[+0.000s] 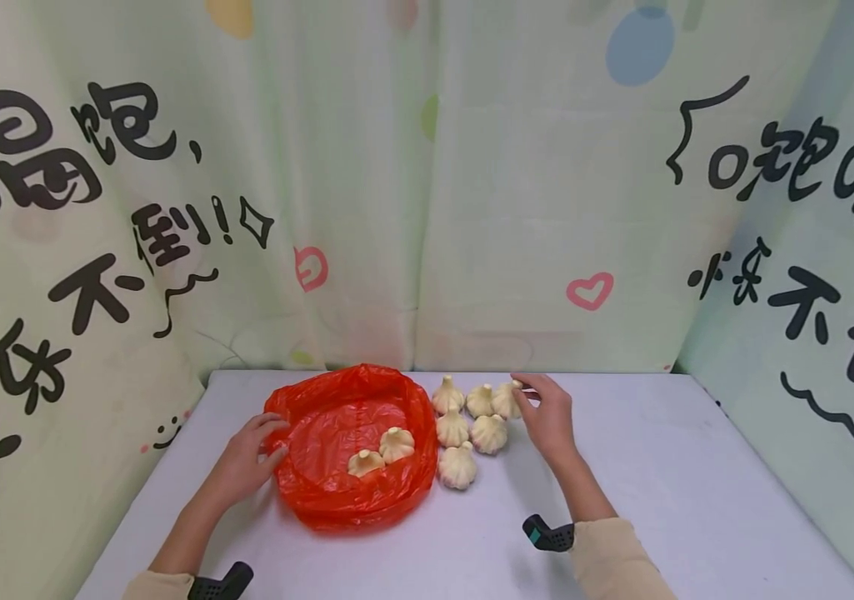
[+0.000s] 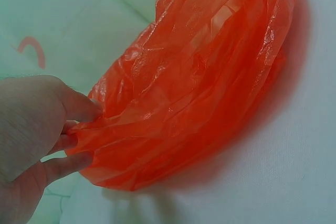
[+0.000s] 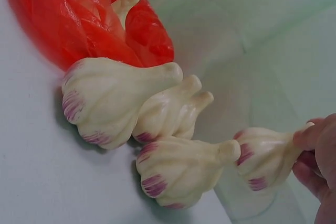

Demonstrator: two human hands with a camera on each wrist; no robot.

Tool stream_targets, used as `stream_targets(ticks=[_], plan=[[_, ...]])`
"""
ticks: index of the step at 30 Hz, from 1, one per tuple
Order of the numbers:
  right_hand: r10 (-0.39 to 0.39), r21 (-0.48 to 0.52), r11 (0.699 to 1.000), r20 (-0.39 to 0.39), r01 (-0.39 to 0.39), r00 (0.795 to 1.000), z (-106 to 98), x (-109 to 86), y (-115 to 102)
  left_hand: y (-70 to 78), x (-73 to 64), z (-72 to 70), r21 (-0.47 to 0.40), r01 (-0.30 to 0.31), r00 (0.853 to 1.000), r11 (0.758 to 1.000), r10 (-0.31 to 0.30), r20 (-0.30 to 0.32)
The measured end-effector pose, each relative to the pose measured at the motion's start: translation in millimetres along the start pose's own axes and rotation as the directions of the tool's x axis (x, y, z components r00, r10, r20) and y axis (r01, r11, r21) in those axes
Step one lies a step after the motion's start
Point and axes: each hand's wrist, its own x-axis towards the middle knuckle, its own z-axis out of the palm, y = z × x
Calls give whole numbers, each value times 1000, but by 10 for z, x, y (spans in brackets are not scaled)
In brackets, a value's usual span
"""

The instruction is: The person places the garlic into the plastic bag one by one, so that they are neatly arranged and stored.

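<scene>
Left of the right hand (image 1: 550, 418) is the garlic bulb (image 3: 266, 156) it pinches.

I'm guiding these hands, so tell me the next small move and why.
I'd probably settle the garlic in the right hand at the right end of the back row. That hand pinches it by the stem right beside two other bulbs in that row, while the left hand holds the bag at its edge.

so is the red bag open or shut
Open: the red bag has its mouth spread wide, and two garlic bulbs show inside.
</scene>
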Motion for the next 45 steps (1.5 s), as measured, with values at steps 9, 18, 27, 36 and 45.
stream_targets(ticks=[9, 18, 27, 36, 45], plan=[[-51, 35, 998, -14, 51, 999, 8, 67, -247, -8, -4, 11, 0, -11, 1000, 1000, 11, -13], [-72, 71, 995, 6, 72, 997, 76, 105, -399, -16, -10, 4, -2, -13, 1000, 1000, 13, -6], [-106, 110, 989, 31, 102, 994, 205, 78, -526, 2, 1, -19, -5, -28, 999, 1000, 28, -18], [-85, 125, 989, 83, 74, 993, 321, 20, -617, 19, -6, -25, -2, -26, 1000, 1000, 26, -14], [-54, 134, 990, 127, 37, 990, 398, -30, -712, 14, -18, -17, -1, -12, 1000, 1000, 12, -7]])
